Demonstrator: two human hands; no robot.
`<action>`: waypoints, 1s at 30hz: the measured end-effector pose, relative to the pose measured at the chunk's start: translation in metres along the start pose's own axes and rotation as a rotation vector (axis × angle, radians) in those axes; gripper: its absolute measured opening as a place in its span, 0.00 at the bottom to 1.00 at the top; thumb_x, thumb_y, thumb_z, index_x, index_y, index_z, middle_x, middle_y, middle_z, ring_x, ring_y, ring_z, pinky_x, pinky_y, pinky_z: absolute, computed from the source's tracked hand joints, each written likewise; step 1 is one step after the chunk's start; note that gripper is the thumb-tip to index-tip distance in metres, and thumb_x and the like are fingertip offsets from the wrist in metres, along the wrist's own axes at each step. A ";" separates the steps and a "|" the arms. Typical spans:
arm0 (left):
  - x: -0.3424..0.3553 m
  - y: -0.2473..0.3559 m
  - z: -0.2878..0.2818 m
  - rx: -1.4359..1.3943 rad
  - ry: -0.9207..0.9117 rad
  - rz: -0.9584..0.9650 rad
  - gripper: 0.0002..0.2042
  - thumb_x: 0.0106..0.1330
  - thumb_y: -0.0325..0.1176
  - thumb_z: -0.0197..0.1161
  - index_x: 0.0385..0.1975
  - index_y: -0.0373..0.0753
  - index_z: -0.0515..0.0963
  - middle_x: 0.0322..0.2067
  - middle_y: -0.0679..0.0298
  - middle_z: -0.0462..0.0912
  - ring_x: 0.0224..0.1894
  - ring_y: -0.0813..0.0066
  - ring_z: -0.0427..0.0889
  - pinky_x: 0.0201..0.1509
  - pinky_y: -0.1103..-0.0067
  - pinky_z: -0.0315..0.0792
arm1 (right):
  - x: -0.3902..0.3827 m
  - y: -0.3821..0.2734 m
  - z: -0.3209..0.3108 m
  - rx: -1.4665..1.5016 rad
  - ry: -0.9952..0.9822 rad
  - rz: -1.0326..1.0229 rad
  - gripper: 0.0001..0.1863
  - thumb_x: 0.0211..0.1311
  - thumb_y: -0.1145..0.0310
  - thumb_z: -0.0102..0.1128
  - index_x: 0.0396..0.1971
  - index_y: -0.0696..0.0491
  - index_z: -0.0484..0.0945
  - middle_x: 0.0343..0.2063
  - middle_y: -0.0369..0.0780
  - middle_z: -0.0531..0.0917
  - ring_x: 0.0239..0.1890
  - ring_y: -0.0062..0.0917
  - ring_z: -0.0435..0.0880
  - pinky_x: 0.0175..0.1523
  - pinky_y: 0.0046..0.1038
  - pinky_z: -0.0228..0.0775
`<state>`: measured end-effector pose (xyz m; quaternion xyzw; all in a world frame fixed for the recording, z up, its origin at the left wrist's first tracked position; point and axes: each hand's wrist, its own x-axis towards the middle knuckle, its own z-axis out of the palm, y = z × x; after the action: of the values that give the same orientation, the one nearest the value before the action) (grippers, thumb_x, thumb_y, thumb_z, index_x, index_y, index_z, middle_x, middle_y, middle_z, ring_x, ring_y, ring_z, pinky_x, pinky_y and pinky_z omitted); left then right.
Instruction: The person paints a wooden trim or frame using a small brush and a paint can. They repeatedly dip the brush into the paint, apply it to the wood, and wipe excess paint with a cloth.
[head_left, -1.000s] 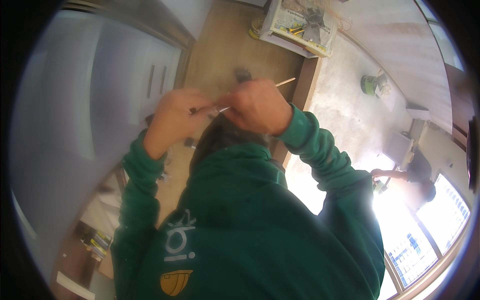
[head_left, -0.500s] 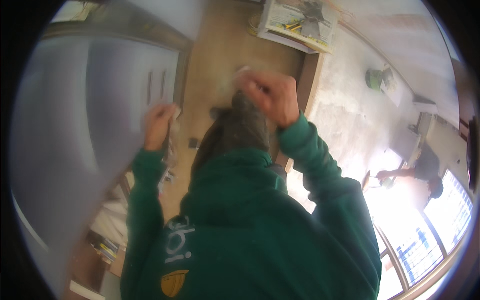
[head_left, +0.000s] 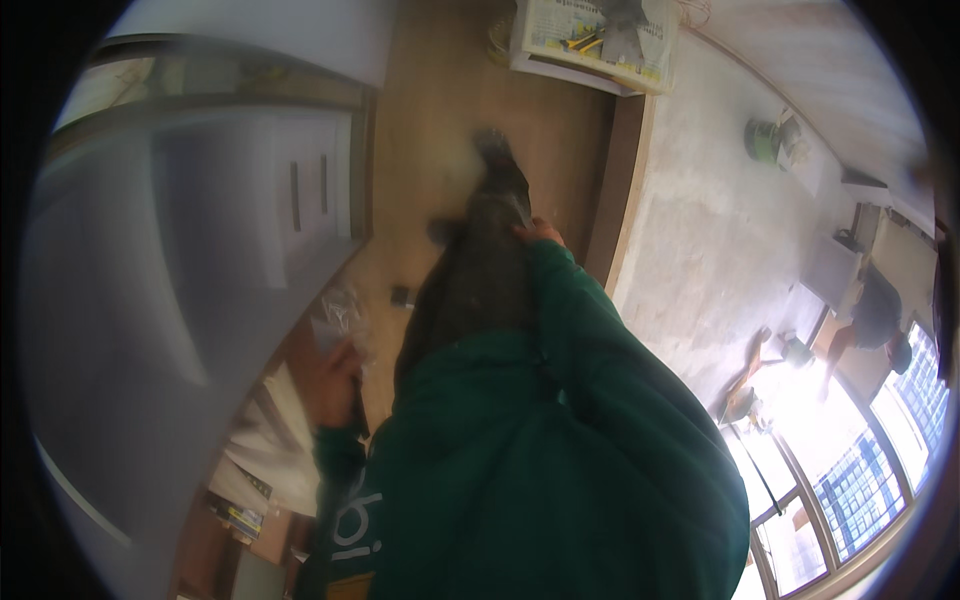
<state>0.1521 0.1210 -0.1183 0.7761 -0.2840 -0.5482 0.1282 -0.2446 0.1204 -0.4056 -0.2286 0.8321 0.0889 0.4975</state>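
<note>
My left hand [head_left: 332, 382] is low on the left, beside the wooden furniture, blurred with its fingers curled. A crumpled clear plastic bag [head_left: 345, 312] spreads from its fingertips, and the hand appears closed on it. My right hand [head_left: 541, 232] is against the side of my dark trousers [head_left: 478, 275], its fingers mostly hidden by the sleeve and leg, so its grip cannot be made out. One dark shoe [head_left: 490, 148] is stretched forward over the brown floor [head_left: 430, 90].
A grey cabinet with two slim handles [head_left: 295, 195] stands at left. Ahead is a newspaper-covered stand [head_left: 590, 45] bearing dark and yellow items. A small dark object [head_left: 402, 296] lies on the floor. Beyond a wooden edge [head_left: 622, 180], another person [head_left: 872, 318] bends near bright windows.
My right hand has dropped from in front of me to beside my leg. My left hand has come down and nearer my body. The other person has shifted slightly.
</note>
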 end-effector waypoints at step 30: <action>-0.108 0.354 0.072 -0.130 -0.350 1.073 0.06 0.62 0.27 0.71 0.35 0.32 0.86 0.27 0.68 0.85 0.30 0.86 0.77 0.35 0.86 0.70 | -0.381 -0.183 -0.318 0.641 -0.242 -1.170 0.10 0.72 0.67 0.53 0.41 0.56 0.81 0.20 0.28 0.70 0.24 0.11 0.63 0.31 0.18 0.56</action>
<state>-0.0467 -0.0937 0.1199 0.4109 -0.6214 -0.5431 0.3874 -0.2566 -0.0487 0.0955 -0.4711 0.4950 -0.4211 0.5964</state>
